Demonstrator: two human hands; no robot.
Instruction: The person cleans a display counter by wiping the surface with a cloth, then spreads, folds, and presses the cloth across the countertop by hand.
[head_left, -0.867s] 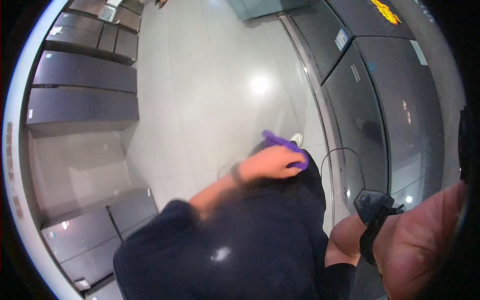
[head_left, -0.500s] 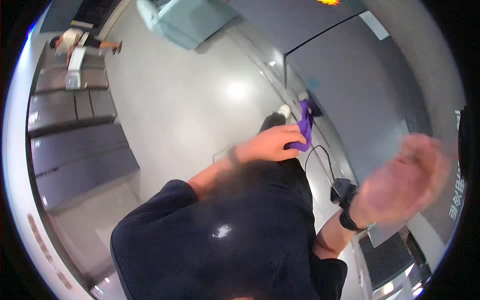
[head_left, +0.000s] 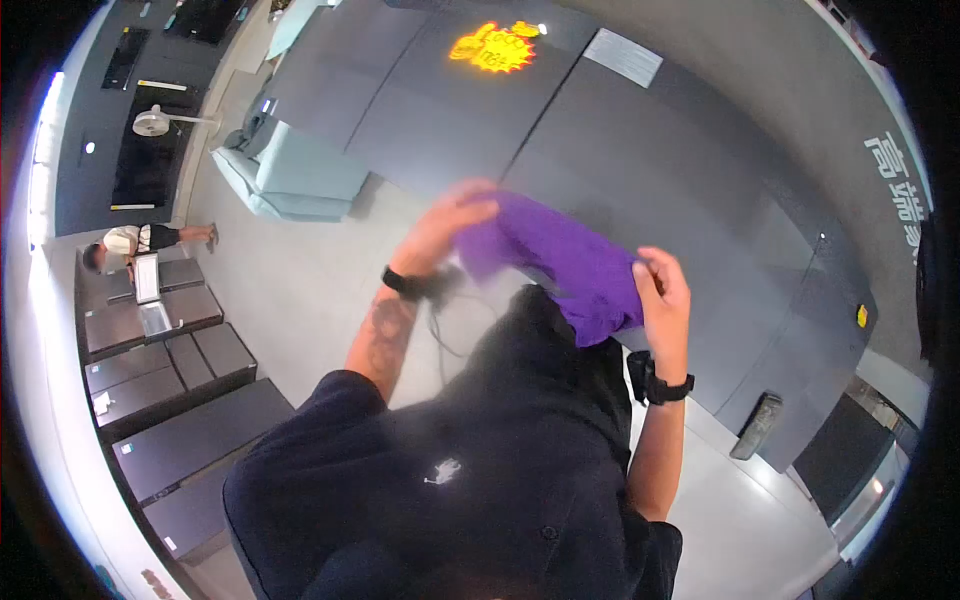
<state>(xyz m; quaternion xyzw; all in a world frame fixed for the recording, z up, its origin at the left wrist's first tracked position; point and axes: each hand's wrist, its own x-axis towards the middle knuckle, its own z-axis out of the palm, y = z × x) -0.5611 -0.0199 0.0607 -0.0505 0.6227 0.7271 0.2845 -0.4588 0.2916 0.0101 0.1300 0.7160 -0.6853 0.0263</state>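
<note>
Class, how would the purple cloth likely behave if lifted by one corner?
The purple cloth would probably flop, since it bunches in folds near the right hand. It is likely light for its size, looking like thin fabric.

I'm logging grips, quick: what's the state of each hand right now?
Left hand: closed on one end of the cloth, blurred.
Right hand: closed, pinching the cloth's other end between thumb and fingers.
</note>
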